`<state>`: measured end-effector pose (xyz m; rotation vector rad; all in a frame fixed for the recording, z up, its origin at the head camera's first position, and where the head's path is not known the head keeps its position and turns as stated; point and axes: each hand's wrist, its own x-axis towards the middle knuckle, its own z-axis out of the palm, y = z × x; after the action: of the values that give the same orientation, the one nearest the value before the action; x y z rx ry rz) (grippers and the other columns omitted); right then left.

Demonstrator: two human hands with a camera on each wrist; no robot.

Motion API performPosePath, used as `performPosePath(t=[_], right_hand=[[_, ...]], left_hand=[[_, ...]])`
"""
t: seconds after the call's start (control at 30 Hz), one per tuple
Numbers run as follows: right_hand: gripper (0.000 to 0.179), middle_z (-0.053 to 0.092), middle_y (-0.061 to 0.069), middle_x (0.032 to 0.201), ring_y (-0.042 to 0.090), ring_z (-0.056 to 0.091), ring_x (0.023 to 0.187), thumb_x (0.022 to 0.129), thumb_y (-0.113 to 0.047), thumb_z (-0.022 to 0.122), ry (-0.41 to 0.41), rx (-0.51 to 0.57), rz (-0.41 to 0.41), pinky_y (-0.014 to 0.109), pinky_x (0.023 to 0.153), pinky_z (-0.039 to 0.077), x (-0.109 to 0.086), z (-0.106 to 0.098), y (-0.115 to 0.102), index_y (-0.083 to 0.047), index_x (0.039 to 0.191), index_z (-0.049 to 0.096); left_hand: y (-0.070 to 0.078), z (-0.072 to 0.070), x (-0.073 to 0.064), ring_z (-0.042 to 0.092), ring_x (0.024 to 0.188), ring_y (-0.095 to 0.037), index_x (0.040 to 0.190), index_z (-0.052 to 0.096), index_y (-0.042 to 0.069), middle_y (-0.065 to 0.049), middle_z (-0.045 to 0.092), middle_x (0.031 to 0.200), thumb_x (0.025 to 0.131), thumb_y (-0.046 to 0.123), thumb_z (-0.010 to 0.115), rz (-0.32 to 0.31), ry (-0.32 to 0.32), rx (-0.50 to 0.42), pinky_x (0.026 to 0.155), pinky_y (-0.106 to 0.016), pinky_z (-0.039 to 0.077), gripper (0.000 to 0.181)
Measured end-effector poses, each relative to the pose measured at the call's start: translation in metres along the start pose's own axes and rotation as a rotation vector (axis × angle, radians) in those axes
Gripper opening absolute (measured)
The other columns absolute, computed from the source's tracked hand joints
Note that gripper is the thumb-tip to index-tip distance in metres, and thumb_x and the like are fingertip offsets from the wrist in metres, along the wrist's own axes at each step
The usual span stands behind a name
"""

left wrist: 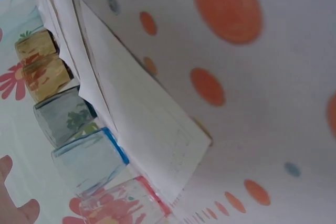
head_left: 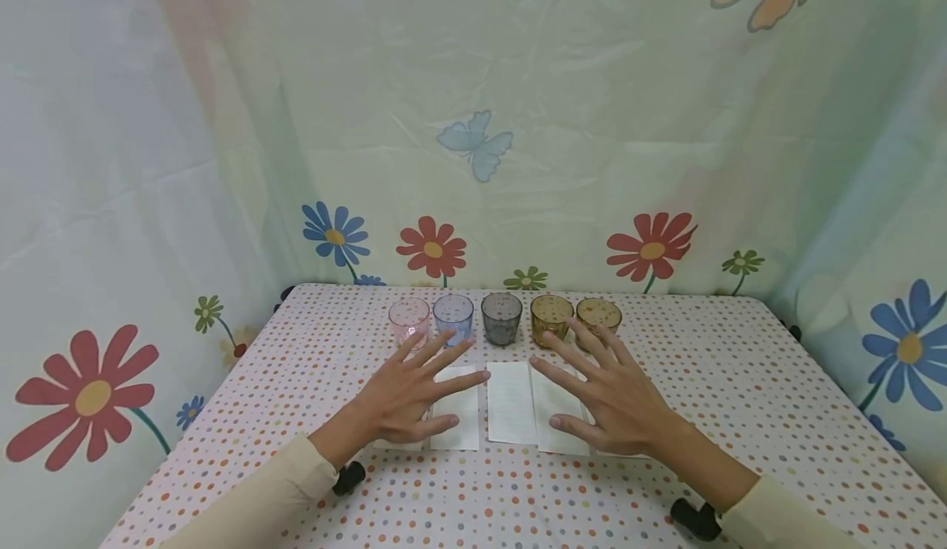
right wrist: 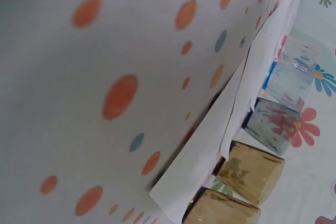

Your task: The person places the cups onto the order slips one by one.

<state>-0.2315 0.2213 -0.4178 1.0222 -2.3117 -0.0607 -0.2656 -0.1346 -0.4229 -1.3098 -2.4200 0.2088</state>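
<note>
My left hand (head_left: 403,397) is held over the left part of a row of white paper sheets, fingers straight and spread, holding nothing. Over the right part, my right hand (head_left: 617,393) is spread the same way. The middle sheet (head_left: 510,401) shows between them, while the hands partly cover the outer ones. Behind the papers stands a row of clear tumblers: a pink glass (head_left: 409,319), a blue glass (head_left: 454,315), a grey glass (head_left: 501,319) and two amber glasses, one (head_left: 551,315) beside the other (head_left: 601,313). Fingertips overlap some of them in the head view.
A dotted cloth (head_left: 444,500) covers the table. Hanging cloth with flowers and butterflies (head_left: 477,145) encloses the back and sides. Black wrist gear shows below each forearm, one piece (head_left: 349,478) at the left and another (head_left: 695,519) at the right.
</note>
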Motion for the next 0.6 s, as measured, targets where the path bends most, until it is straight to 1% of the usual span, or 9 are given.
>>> performPosePath(t=[0.1,0.17,0.3,0.4,0.5,0.6], right_hand=[[0.075,0.027,0.005,0.167,0.041,0.017,0.154,0.095,-0.073,0.039,-0.008,0.005,0.01,0.064,0.123,0.006,0.001,0.0,0.0,-0.03,0.157,0.04],[0.075,0.027,0.005,0.167,0.041,0.017,0.154,0.095,-0.073,0.039,-0.011,0.009,0.016,0.064,0.123,0.007,0.002,0.001,0.0,-0.031,0.157,0.039],[0.075,0.033,0.007,0.164,0.041,0.021,0.153,0.095,-0.074,0.036,0.006,0.023,0.027,0.068,0.119,0.016,0.005,0.002,0.0,-0.03,0.155,0.043],[0.075,0.038,0.008,0.162,0.042,0.024,0.151,0.096,-0.075,0.034,0.024,0.039,0.035,0.071,0.115,0.022,0.009,0.003,-0.001,-0.028,0.154,0.045],[0.075,0.041,0.009,0.16,0.044,0.028,0.149,0.096,-0.074,0.035,0.043,0.063,0.042,0.072,0.114,0.024,0.013,0.003,-0.002,-0.027,0.154,0.045],[0.076,0.043,0.01,0.158,0.045,0.032,0.147,0.096,-0.074,0.036,0.055,0.083,0.056,0.071,0.114,0.024,0.018,0.005,-0.004,-0.026,0.154,0.045]], left_hand=[[-0.001,-0.001,0.002,0.009,0.157,-0.031,0.161,0.015,0.045,-0.005,0.013,0.171,0.097,0.061,0.049,-0.011,0.016,-0.02,0.121,-0.064,0.019,0.074],[-0.001,-0.002,0.004,0.011,0.157,-0.032,0.161,0.014,0.044,-0.004,0.011,0.171,0.097,0.061,0.047,-0.022,0.024,-0.033,0.121,-0.064,0.02,0.074],[0.001,-0.005,0.009,0.014,0.156,-0.033,0.162,0.013,0.043,-0.003,0.008,0.172,0.099,0.061,0.043,-0.045,0.042,-0.065,0.12,-0.065,0.021,0.073],[0.003,-0.006,0.012,0.013,0.156,-0.031,0.162,0.011,0.043,-0.002,0.008,0.172,0.1,0.063,0.04,-0.065,0.041,-0.095,0.12,-0.065,0.021,0.072],[0.005,-0.006,0.015,0.011,0.157,-0.029,0.162,0.01,0.044,-0.002,0.008,0.172,0.1,0.062,0.041,-0.094,0.033,-0.136,0.12,-0.065,0.02,0.072],[0.006,-0.007,0.016,0.011,0.157,-0.028,0.162,0.011,0.044,-0.002,0.009,0.172,0.099,0.06,0.045,-0.128,0.033,-0.182,0.119,-0.066,0.024,0.073]])
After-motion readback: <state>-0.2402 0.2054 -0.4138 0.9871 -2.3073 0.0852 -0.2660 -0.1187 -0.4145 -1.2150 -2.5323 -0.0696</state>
